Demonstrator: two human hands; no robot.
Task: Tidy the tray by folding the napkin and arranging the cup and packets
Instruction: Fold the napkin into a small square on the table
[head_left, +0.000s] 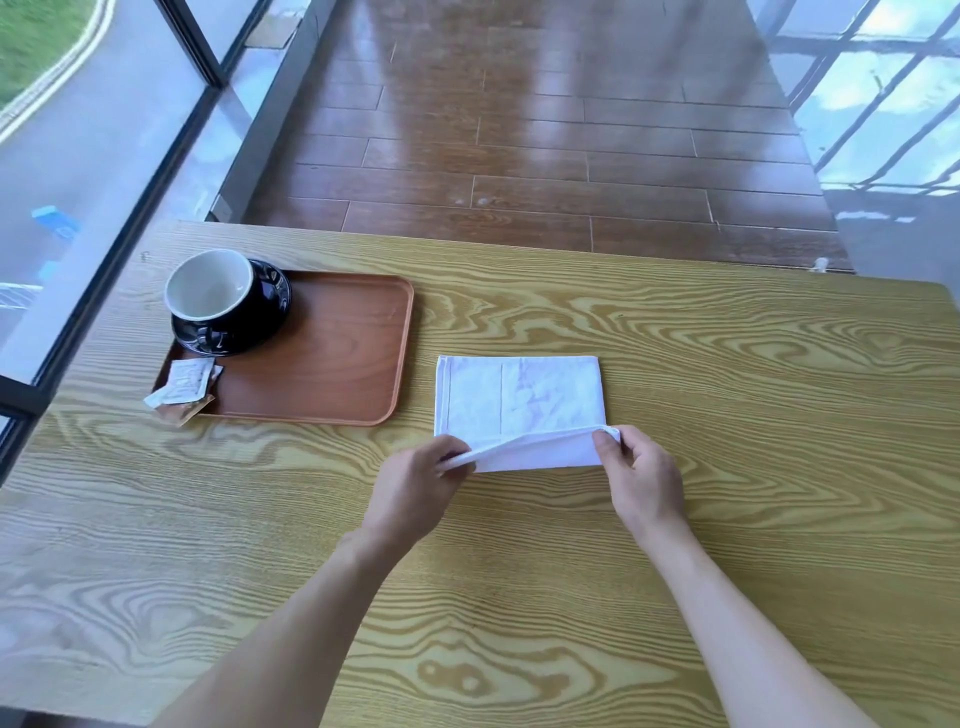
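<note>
Napkin (519, 402) near edge pinched between both hands' grips.

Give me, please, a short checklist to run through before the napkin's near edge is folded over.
1. Left hand pinches the napkin near corner: ok.
2. Right hand pinches the other near corner: ok.
3. Far edge lies flat on the table: ok.
4. Napkin clear of the tray: ok.
5. Packets fully inside the tray: not ok, they overhang its corner.
6. Cup upright on its saucer: ok.

White cloth napkin (519, 400), glossy black cup (221, 291), smooth wooden tray (332, 364), grainy matt wood table (675, 364).
</note>
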